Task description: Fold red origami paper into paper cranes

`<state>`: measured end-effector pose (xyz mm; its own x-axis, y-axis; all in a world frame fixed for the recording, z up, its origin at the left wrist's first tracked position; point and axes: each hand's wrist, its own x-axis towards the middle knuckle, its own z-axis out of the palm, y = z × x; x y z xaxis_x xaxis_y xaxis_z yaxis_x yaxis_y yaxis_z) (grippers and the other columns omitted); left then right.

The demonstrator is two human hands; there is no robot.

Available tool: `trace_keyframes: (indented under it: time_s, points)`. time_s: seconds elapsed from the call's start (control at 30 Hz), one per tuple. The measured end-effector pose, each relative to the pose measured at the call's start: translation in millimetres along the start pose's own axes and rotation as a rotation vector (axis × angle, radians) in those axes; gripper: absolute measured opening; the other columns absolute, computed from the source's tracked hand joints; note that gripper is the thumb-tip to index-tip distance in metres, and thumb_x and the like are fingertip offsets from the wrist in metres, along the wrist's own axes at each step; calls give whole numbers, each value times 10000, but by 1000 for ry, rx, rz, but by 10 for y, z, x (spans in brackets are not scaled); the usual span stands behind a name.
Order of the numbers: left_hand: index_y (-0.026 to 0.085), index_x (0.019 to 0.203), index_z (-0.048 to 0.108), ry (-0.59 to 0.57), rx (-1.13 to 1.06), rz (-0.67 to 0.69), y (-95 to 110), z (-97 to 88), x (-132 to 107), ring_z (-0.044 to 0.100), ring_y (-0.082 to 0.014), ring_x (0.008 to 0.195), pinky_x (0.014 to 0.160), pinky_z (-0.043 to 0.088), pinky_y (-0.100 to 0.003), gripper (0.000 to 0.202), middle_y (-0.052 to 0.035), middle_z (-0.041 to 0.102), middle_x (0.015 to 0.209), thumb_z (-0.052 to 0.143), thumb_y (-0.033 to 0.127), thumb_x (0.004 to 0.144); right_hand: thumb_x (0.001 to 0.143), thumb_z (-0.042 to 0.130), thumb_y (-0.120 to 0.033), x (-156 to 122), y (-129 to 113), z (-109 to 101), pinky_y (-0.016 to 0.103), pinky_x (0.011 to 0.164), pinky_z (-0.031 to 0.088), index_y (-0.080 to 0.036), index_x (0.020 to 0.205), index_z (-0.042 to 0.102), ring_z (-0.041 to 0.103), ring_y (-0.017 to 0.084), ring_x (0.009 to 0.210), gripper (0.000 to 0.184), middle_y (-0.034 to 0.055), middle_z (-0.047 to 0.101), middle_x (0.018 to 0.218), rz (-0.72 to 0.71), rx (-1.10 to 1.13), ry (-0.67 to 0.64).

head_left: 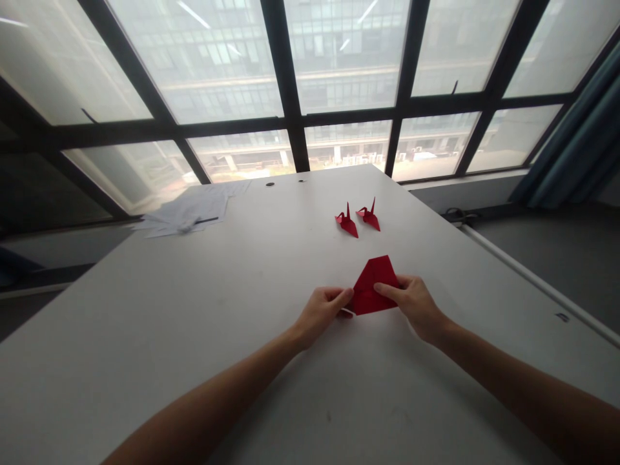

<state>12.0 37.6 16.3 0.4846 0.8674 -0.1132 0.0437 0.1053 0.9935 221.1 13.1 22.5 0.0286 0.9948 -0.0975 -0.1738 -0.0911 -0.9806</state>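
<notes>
A partly folded piece of red origami paper [375, 268] is held between both hands, just above the white table. My left hand [322, 310] pinches its left corner between thumb and fingers. On the other side, my right hand [416, 303] grips the right part, with the thumb lying across the front face and the fingers hidden behind. Beyond the paper stand two finished red paper cranes, one on the left [347, 223] and one on the right [370, 216].
The white table [217, 310] reaches toward large windows. Loose white sheets [194, 205] with a dark pen [207, 220] lie at the far left. A round dark hole cover [270, 185] sits near the far edge. Blue curtain [571, 129] hangs at the right.
</notes>
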Motion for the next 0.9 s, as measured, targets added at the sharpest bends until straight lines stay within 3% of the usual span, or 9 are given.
trace_keyframes:
  time_s: [0.13, 0.23, 0.3, 0.37, 0.5, 0.63, 0.73, 0.9]
  points:
    - [97, 774, 768, 37, 54, 17, -16, 17, -3, 621, -151, 635, 625, 484, -239, 445, -70, 708, 693, 688, 527, 856, 717, 832, -375, -7, 22, 2, 348, 719, 562, -118, 898, 783, 716, 243, 781, 319, 91, 780, 856, -8, -16, -35]
    - [105, 897, 772, 30, 36, 24, -20, 30, -3, 653, -169, 709, 672, 525, -263, 420, -86, 727, 798, 645, 506, 895, 720, 827, -394, -6, 39, -2, 356, 724, 564, -121, 924, 785, 717, 249, 788, 343, 95, 782, 884, -22, -38, -38]
    - [156, 1137, 721, 90, 61, 113, -19, 41, -9, 671, -185, 819, 717, 557, -286, 387, -98, 722, 999, 679, 447, 885, 728, 821, -409, -14, 36, 2, 363, 723, 564, -121, 947, 784, 717, 257, 793, 364, 97, 781, 888, -28, -72, -53]
    - [238, 1308, 623, 166, 155, 266, -20, 53, -21, 663, -184, 893, 740, 576, -294, 506, -91, 669, 1155, 755, 348, 833, 745, 810, -426, -33, 24, 17, 363, 726, 562, -124, 976, 782, 716, 259, 804, 381, 97, 781, 896, -23, -99, -96]
    - [271, 1244, 667, 219, 342, 441, -32, 59, -35, 656, -165, 867, 745, 590, -282, 484, -57, 654, 1107, 786, 210, 779, 779, 787, -444, -74, 0, 60, 332, 744, 545, -147, 1023, 775, 708, 242, 846, 384, 80, 780, 951, -36, -123, -221]
    - [234, 1212, 692, 277, 298, 405, -58, 35, 0, 686, -185, 867, 754, 597, -304, 365, -61, 714, 1061, 712, 243, 848, 817, 742, -458, -74, 6, 72, 317, 688, 530, -132, 1016, 774, 694, 232, 802, 383, 70, 770, 899, -51, -180, -206]
    - [177, 1192, 691, 313, 104, 320, -59, 6, 35, 697, -216, 904, 803, 583, -340, 340, -85, 749, 1014, 678, 319, 883, 813, 736, -459, -56, 20, 61, 352, 722, 550, -123, 1018, 777, 700, 251, 819, 395, 75, 768, 881, -20, -152, -187]
    - [153, 1314, 580, 162, -324, 95, -28, -39, 53, 690, -200, 834, 795, 560, -343, 595, -91, 747, 942, 789, 354, 795, 784, 764, -455, -36, 15, 47, 392, 797, 567, -144, 1013, 787, 712, 257, 847, 387, 72, 776, 891, 19, -68, -212]
